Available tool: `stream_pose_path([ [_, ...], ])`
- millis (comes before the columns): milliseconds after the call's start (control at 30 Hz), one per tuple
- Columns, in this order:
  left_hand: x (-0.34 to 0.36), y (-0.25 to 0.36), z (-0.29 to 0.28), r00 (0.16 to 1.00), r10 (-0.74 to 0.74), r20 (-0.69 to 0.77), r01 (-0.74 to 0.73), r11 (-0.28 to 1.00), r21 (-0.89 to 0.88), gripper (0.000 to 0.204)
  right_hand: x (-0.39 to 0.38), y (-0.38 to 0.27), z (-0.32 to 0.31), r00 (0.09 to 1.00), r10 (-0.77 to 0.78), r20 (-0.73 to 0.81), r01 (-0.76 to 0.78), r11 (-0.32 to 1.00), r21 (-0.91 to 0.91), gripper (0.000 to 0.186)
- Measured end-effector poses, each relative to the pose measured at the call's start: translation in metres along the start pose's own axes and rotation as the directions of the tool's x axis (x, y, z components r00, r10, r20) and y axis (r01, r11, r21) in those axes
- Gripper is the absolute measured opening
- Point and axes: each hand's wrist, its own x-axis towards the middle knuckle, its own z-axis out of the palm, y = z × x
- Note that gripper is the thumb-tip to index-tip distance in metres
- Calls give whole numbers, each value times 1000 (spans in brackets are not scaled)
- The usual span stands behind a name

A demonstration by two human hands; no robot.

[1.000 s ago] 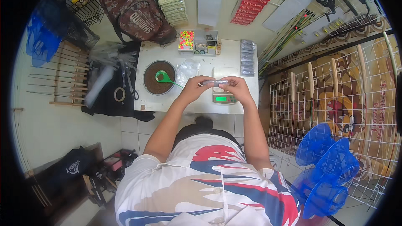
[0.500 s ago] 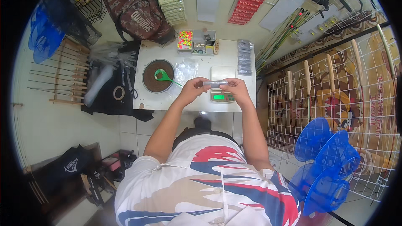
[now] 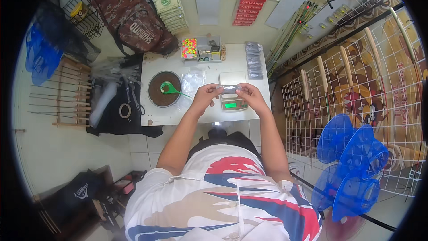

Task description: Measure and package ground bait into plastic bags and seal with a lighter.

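Between my two hands a small clear plastic packet with dark filling is stretched sideways, pinched at both ends. My left hand closes on its left end, and my right hand grips its right end with thumb and fingers. Beneath the packet stands a digital scale with a lit green display, partly covered by the packet and fingers. To the left is a round bowl of brown powder, with a green spoon resting in it. Flat clear plastic bags lie between bowl and scale.
Several filled packets lie in a column at the table's right. At the back sits a compartment box with bright beads. Scissors and a tape roll lie on black cloth at left. A wire rack stands right.
The view has shifted slightly, moving the whole scene within the picture. Both hands keep hold of the packet above the scale; it now looks darker and a little tilted.
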Motion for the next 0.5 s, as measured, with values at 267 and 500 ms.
stream_pose_path([
  [267,31,-5,17,990,-32,140,21,997,74,35,5,6,-32,996,49,-78,-50,999,-9,34],
  [500,101,-7,47,995,-25,95,-1,964,264,39,54,10,-88,982,121,-144,-133,988,-79,35],
])
